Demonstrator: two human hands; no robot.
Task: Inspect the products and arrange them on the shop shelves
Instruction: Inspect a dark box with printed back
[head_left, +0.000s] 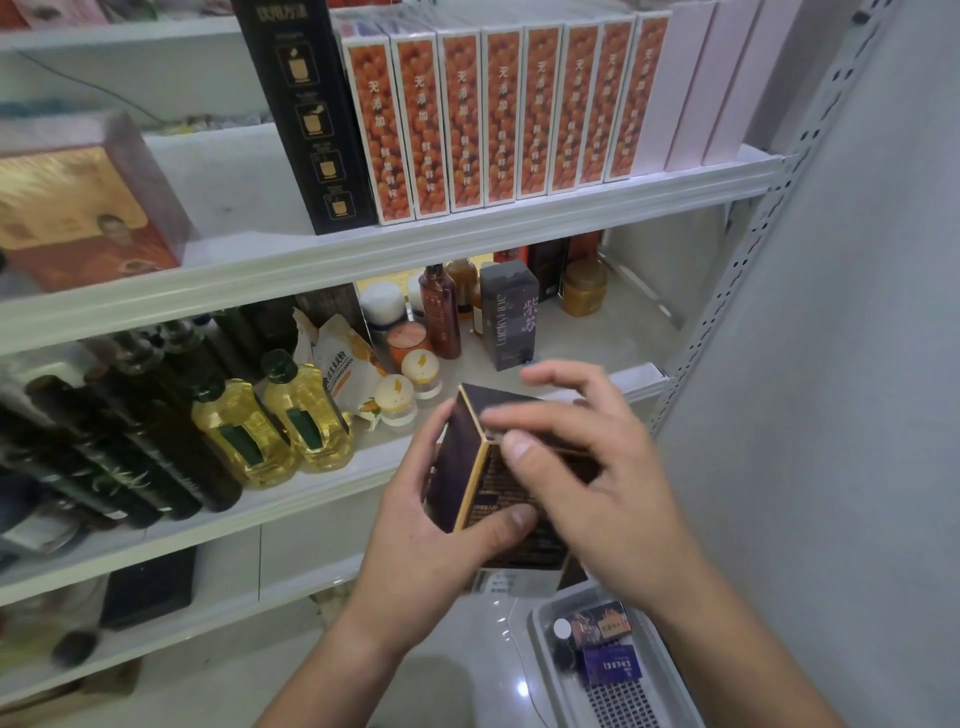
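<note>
A dark brown box with gold edges (470, 467) is held in front of the middle shelf (291, 493), tilted with one corner pointing up. My left hand (431, 535) grips it from below and the left, thumb pressed on its printed face. My right hand (587, 467) lies over its top and right side, fingers spread across it. The box's right half is hidden behind my right hand.
The middle shelf carries dark bottles (130, 441), two yellow oil bottles (270, 421), small jars (410, 384) and a grey box (509, 317). Orange boxes (493, 114) line the upper shelf. A grey basket (602, 660) with small boxes sits on the floor at lower right, beside a wall.
</note>
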